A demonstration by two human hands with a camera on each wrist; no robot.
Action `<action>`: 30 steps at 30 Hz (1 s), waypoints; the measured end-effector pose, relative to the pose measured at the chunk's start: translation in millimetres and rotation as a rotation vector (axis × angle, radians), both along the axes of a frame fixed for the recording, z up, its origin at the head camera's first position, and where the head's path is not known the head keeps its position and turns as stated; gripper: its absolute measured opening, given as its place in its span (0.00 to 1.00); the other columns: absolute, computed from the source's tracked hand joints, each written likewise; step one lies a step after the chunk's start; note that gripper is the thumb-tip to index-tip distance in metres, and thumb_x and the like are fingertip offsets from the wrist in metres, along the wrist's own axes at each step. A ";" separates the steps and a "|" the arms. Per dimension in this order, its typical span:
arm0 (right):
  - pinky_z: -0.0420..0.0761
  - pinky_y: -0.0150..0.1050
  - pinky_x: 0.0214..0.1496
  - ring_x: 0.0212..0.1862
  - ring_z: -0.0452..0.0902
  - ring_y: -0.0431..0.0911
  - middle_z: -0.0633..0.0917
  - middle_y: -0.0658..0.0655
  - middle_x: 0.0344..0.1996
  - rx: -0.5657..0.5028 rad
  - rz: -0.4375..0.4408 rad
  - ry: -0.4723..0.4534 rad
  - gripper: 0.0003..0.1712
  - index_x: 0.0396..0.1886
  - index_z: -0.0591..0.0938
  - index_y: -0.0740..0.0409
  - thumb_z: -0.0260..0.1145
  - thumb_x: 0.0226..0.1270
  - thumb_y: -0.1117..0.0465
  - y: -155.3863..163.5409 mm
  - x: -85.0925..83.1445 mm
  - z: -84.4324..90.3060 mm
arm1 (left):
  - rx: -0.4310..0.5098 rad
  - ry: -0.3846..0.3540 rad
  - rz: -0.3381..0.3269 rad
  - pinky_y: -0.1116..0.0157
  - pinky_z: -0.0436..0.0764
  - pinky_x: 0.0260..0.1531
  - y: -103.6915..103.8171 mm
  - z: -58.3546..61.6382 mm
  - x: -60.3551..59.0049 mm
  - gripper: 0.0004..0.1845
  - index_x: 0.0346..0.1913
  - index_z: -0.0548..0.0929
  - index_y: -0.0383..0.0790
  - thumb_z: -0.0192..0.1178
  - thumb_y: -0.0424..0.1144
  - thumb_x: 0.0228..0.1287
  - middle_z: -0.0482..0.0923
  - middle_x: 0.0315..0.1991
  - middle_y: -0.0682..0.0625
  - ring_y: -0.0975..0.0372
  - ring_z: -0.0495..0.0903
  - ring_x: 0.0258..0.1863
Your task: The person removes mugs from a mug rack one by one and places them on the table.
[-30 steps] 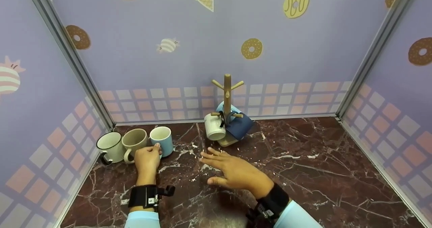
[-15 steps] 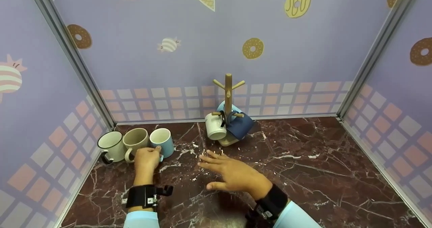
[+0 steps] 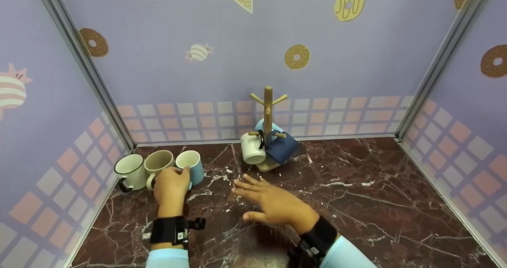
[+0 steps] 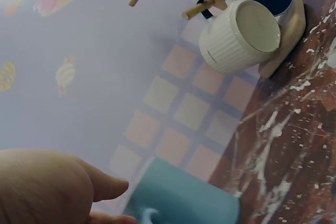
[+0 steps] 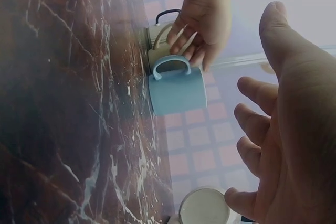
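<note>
My left hand (image 3: 171,186) is at the handle side of a light-blue mug (image 3: 196,173) that stands upright on the table. Its loosely bent fingers reach close to the rim, and in the right wrist view the mug's handle (image 5: 172,59) shows as a bare loop. Left of it stand a beige mug (image 3: 159,159), partly behind the hand, and a white mug (image 3: 130,168) with a black rim and handle. My right hand (image 3: 277,204) hovers over the table with fingers spread, holding nothing.
A wooden mug tree (image 3: 268,109) stands at the back, its upper pegs bare. From its lower pegs hang a ribbed white mug (image 3: 252,150) and a dark blue mug (image 3: 282,149); another pale blue one shows behind. Patterned walls enclose the marbled table (image 3: 380,204).
My left hand has risen slightly from the light-blue mug's handle toward its rim. The mugs and my right hand stay nearly where they were.
</note>
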State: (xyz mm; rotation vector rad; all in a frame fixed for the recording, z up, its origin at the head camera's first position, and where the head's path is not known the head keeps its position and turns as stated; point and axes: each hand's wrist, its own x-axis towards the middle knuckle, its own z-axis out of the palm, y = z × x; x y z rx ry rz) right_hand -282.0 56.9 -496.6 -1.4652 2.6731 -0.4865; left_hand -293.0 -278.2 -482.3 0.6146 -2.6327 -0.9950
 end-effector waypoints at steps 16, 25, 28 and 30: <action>0.58 0.63 0.95 0.95 0.48 0.55 0.58 0.44 0.94 -0.122 -0.209 0.047 0.46 0.93 0.64 0.42 0.56 0.87 0.28 34.8 -16.8 22.1 | -0.023 0.471 -0.213 0.40 0.74 0.82 60.9 29.8 3.1 0.21 0.65 0.90 0.31 0.69 0.41 0.79 0.89 0.66 0.32 0.36 0.81 0.72; 0.63 0.69 0.92 0.95 0.51 0.56 0.62 0.49 0.93 -0.161 -0.345 0.029 0.44 0.92 0.67 0.44 0.59 0.87 0.30 53.4 -26.0 29.8 | -0.098 0.458 -0.413 0.38 0.70 0.87 94.3 23.5 4.1 0.26 0.74 0.86 0.36 0.67 0.47 0.83 0.80 0.80 0.38 0.37 0.74 0.82; 0.63 0.71 0.90 0.95 0.51 0.54 0.61 0.45 0.93 -0.163 -0.394 0.014 0.45 0.92 0.67 0.41 0.57 0.86 0.27 60.9 -29.3 30.3 | -0.125 0.447 -0.446 0.37 0.69 0.86 103.5 19.2 3.7 0.27 0.75 0.85 0.37 0.67 0.49 0.84 0.77 0.82 0.39 0.37 0.72 0.84; 0.63 0.72 0.90 0.95 0.50 0.53 0.59 0.43 0.93 -0.168 -0.415 0.001 0.45 0.91 0.67 0.41 0.56 0.86 0.27 66.4 -31.0 31.5 | -0.135 0.430 -0.471 0.36 0.68 0.87 108.9 17.1 4.2 0.29 0.77 0.84 0.37 0.66 0.50 0.84 0.76 0.84 0.40 0.38 0.71 0.85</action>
